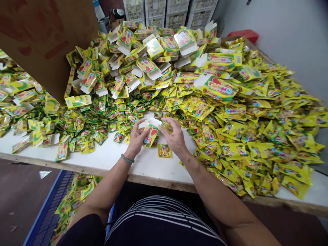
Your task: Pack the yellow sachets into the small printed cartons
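My left hand (138, 138) is closed around a small, printed yellow and green carton (151, 135). The carton is tilted, with its white end flap open and facing away from me. Close to its right side, my right hand (174, 136) pinches a small yellow packet (167, 126), partly hidden by the fingers. The right thumb tip meets the carton's edge. Below the hands, a single yellow packet (164, 150) lies flat on the white tabletop (153, 169). Small green packets (119, 137) are scattered left of my left hand.
Open cartons (150, 66) are heaped at the back. Yellow packets (238, 147) cover the right side. A large brown cardboard box (48, 41) stands back left. Beneath the table's front edge, a blue crate (48, 205) holds filled cartons. White crates (155, 13) are stacked behind.
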The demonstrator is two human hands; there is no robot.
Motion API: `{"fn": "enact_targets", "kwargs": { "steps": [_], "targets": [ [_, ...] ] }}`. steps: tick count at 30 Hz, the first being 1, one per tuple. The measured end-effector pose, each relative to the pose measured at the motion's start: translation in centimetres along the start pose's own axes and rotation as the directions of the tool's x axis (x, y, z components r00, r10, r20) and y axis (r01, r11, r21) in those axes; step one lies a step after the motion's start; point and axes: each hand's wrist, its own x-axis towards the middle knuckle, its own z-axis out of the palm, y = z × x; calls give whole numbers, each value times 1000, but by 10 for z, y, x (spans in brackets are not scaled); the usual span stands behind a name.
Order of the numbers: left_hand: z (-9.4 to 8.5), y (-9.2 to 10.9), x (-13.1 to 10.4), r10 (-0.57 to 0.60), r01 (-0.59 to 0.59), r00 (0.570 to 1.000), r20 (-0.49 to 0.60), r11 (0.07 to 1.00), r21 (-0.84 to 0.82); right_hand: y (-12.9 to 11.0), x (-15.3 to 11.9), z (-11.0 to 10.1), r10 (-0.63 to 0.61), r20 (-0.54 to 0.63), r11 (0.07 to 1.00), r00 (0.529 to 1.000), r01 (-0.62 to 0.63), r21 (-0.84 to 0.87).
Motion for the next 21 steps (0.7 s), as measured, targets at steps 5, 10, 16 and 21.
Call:
{"fn": "enact_targets", "kwargs": {
  "steps": [5, 10, 16, 21],
  "targets": [
    [-4, -2, -1, 16, -17, 998, 53, 999, 28, 8, 0, 8, 184, 215, 928, 959, -241, 283],
    [-3, -3, -2, 4, -5, 999, 50, 1000, 5, 5, -4, 10, 181, 145, 911, 973, -221, 349],
    [-3, 2, -3, -60, 59, 995, 75, 998, 14, -1, -10, 7, 104, 232, 986, 967, -130, 100],
    [-4, 4, -3, -69, 68, 991, 112, 998, 16, 0, -7, 2, 173, 288, 932, 942, -251, 261]
  ]
}}
